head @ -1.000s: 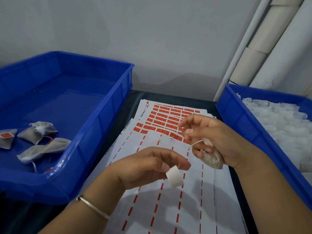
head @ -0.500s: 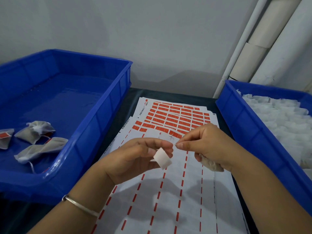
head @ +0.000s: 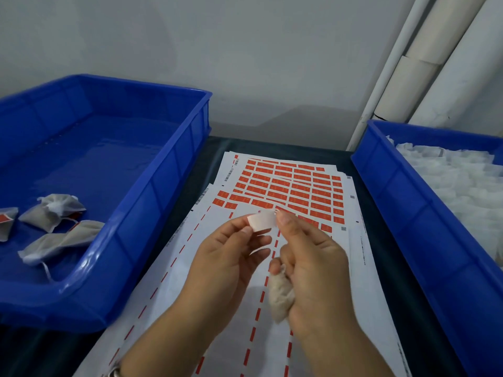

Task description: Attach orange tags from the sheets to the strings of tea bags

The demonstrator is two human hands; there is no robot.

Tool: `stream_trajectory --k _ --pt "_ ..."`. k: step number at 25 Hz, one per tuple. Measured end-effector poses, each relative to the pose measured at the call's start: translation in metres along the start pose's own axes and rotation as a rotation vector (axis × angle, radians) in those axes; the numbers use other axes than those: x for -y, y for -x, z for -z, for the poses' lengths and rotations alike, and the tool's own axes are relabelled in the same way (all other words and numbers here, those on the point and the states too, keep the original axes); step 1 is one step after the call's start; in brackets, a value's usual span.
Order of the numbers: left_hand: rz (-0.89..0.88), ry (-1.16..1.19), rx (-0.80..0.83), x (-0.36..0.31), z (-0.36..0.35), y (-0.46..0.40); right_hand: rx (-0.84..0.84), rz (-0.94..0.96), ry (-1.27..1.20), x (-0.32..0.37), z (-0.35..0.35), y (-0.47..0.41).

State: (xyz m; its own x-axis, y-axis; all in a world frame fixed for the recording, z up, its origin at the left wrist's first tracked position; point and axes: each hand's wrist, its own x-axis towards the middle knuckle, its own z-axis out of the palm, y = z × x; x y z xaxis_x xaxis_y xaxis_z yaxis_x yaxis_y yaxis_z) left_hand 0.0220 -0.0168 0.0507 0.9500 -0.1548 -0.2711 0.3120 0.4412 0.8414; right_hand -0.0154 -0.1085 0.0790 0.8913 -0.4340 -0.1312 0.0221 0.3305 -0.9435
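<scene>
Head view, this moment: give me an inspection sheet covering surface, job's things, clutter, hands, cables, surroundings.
Surface: dark table, mostly covered by sheets and bins.
Job's things: tag pinched between both hands, white side showing; tea bag in right hand; sheets stacked, orange tags left at far end; left bin holds three or so finished bags; right bin full of white bags.
Clutter: nothing seen.
Hands: left hand pinches tag; right hand pinches tag and holds tea bag.
Cables: nothing seen.
Surroundings: grey wall, white pipes at right.
</scene>
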Motion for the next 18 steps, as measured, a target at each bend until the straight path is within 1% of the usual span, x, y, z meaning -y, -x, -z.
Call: stream_trajectory --k 3,5,13,16,18 --pt "-0.038 0.007 0.0 0.005 -0.005 0.005 -0.087 0.097 0.03 -0.007 -0.006 0.0" --pt "-0.049 0.019 0.011 0.006 -0.007 0.008 -0.11 0.147 0.046 -0.009 -0.007 0.001" --pt "-0.043 0.068 0.028 0.004 -0.009 0.009 -0.123 0.169 0.093 -0.022 0.0 -0.002" --pt "-0.04 0.041 0.013 0.007 -0.008 0.009 -0.143 0.191 0.062 -0.018 -0.002 -0.002" --pt "-0.045 0.005 0.002 0.01 -0.009 0.01 -0.135 0.242 0.1 -0.016 -0.003 -0.003"
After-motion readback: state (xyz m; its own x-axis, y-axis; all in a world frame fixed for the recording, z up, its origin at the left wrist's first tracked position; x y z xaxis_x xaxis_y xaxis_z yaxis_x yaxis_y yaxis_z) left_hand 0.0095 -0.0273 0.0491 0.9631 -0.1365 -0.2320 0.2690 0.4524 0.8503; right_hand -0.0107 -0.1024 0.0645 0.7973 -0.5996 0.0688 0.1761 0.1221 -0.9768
